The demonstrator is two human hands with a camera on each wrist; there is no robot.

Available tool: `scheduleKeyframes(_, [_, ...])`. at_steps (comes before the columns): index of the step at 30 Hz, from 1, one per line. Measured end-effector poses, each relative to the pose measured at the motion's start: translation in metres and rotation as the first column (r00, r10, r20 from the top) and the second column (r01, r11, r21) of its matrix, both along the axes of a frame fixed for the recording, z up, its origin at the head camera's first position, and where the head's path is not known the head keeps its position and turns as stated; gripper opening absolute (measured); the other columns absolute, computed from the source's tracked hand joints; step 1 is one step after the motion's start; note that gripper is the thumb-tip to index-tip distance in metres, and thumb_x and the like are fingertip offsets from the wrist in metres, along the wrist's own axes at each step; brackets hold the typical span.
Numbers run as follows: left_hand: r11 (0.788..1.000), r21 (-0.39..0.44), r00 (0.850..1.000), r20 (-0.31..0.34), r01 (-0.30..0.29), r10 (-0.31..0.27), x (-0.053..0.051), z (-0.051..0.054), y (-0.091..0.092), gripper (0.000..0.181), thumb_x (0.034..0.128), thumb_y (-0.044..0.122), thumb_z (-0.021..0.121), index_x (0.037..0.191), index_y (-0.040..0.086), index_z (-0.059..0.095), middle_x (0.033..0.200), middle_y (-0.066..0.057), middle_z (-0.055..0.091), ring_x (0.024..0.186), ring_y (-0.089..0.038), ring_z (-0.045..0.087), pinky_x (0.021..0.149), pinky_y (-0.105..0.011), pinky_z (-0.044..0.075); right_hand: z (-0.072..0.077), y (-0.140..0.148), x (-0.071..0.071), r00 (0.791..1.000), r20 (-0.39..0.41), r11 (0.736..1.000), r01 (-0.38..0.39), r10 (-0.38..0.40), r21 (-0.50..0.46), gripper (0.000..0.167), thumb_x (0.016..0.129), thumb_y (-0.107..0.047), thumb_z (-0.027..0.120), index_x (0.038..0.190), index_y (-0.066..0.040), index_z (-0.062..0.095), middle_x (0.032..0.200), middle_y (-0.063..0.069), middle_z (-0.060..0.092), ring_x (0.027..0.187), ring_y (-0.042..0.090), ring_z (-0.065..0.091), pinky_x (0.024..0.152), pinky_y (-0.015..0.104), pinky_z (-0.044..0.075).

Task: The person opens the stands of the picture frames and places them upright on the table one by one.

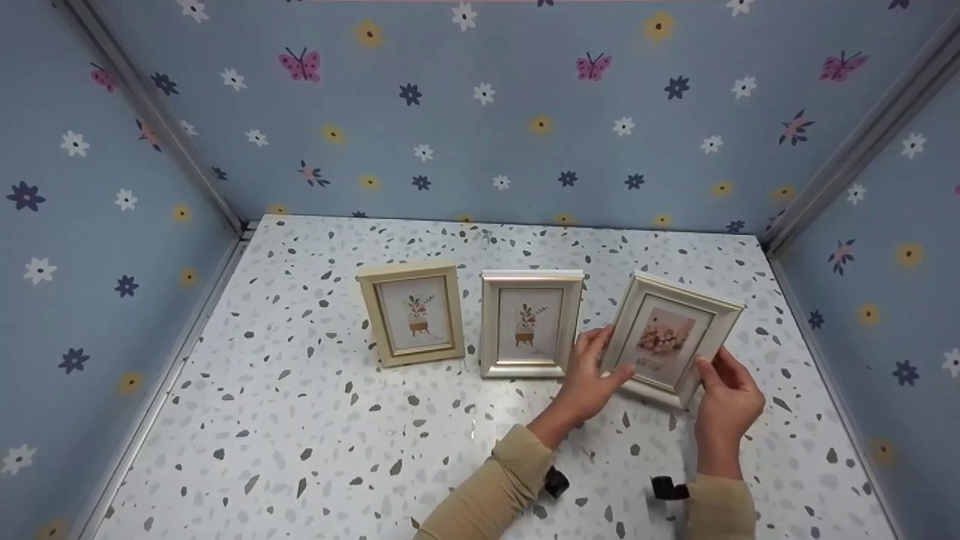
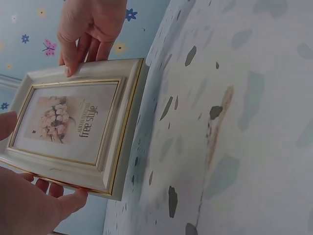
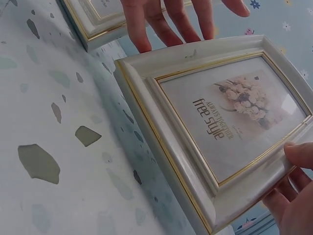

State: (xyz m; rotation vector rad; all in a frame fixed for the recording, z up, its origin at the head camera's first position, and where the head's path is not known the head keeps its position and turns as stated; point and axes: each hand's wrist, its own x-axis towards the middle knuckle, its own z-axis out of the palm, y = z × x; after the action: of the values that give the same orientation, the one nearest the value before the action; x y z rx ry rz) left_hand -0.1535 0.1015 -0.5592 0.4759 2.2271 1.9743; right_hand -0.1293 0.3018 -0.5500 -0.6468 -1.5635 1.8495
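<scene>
A white picture frame [image 1: 622,341] with gold inner trim and a pink flower print stands tilted at the right of the table. My right hand [image 1: 731,397] pinches its right side, thumb on the front and fingers behind, as the left wrist view also shows. At the opposite side is my left hand [image 1: 589,379]; in the right wrist view its fairly straight fingers [image 3: 178,22] touch the frame's edge, and its thumb is spread away. Just left of that hand stands a silvery-white picture frame [image 1: 490,322] with a plant print. Whether the held frame's base touches the table is unclear.
Further left stands a cream-yellow picture frame [image 1: 376,315] with a similar plant print, turned slightly. The speckled white table [image 1: 337,442] is enclosed by blue flowered panels [image 1: 480,150] with metal corner posts [image 1: 161,120]. Black wrist attachments [image 1: 670,487] stick out by both sleeves.
</scene>
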Motion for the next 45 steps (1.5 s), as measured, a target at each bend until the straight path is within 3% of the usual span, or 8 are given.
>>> scheduleKeyframes(11, [0.999, -0.034, 0.999, 0.024, -0.035, 0.035, -0.005, -0.006, 0.010, 0.071, 0.0943, 0.028, 0.070, 0.155, 0.018, 0.035, 0.150, 0.000, 0.031, 0.137, -0.016, 0.032, 0.110, -0.036, 0.034, -0.010, 0.007, -0.009, 0.999, 0.044, 0.999, -0.030, 0.031, -0.020, 0.040, 0.081, -0.003, 0.082, 0.119, 0.001, 0.071, 0.098, -0.002, 0.071, 0.095, 0.012, 0.066, 0.072, 0.017, 0.055])
scheduleKeyframes(17, [0.998, -0.025, 0.998, 0.013, -0.054, 0.055, -0.007, -0.009, 0.010, 0.071, 0.0932, 0.024, 0.071, 0.154, 0.019, 0.035, 0.148, 0.001, 0.033, 0.135, -0.016, 0.034, 0.110, -0.036, 0.035, -0.013, 0.007, -0.011, 0.996, 0.003, 0.996, -0.084, 0.084, -0.038, 0.036, 0.084, -0.001, 0.078, 0.119, 0.000, 0.069, 0.103, 0.001, 0.070, 0.102, 0.014, 0.064, 0.074, 0.017, 0.054])
scheduleKeyframes(30, [0.999, 0.008, 0.998, 0.061, -0.033, 0.032, -0.004, -0.009, 0.007, 0.069, 0.0938, 0.019, 0.071, 0.154, 0.024, 0.036, 0.151, 0.005, 0.034, 0.136, -0.016, 0.038, 0.108, -0.037, 0.039, -0.014, 0.010, -0.008, 0.989, 0.078, 0.992, -0.124, 0.122, 0.020, 0.040, 0.090, 0.000, 0.071, 0.129, 0.003, 0.062, 0.109, -0.001, 0.066, 0.110, 0.015, 0.058, 0.082, 0.016, 0.051])
scheduleKeyframes(36, [1.000, 0.000, 0.999, 0.040, -0.030, 0.030, -0.002, -0.009, 0.006, 0.067, 0.0941, 0.019, 0.070, 0.153, 0.020, 0.038, 0.155, 0.000, 0.032, 0.138, -0.015, 0.035, 0.111, -0.036, 0.033, -0.011, 0.010, -0.003, 0.989, 0.089, 0.992, -0.121, 0.117, 0.041, 0.037, 0.089, -0.002, 0.073, 0.126, 0.000, 0.066, 0.112, 0.003, 0.068, 0.111, 0.018, 0.059, 0.080, 0.016, 0.051])
scheduleKeyframes(41, [1.000, 0.011, 0.999, -0.017, -0.027, 0.027, -0.001, -0.006, 0.003, 0.064, 0.0938, 0.012, 0.068, 0.151, 0.013, 0.041, 0.155, -0.003, 0.033, 0.140, -0.017, 0.034, 0.113, -0.035, 0.032, -0.007, 0.010, 0.001, 0.994, 0.092, 0.990, -0.071, 0.060, 0.125, 0.033, 0.090, -0.001, 0.072, 0.123, 0.002, 0.067, 0.114, 0.009, 0.067, 0.108, 0.016, 0.058, 0.080, 0.017, 0.048])
scheduleKeyframes(45, [0.999, 0.049, 0.999, -0.035, -0.012, 0.013, 0.000, -0.001, 0.000, 0.057, 0.0945, 0.008, 0.066, 0.147, 0.010, 0.045, 0.151, -0.003, 0.036, 0.137, -0.016, 0.038, 0.112, -0.039, 0.035, -0.004, 0.009, 0.003, 0.998, 0.067, 0.986, -0.031, 0.020, 0.164, 0.028, 0.091, 0.000, 0.070, 0.118, 0.004, 0.068, 0.107, 0.005, 0.068, 0.102, 0.014, 0.058, 0.079, 0.018, 0.047])
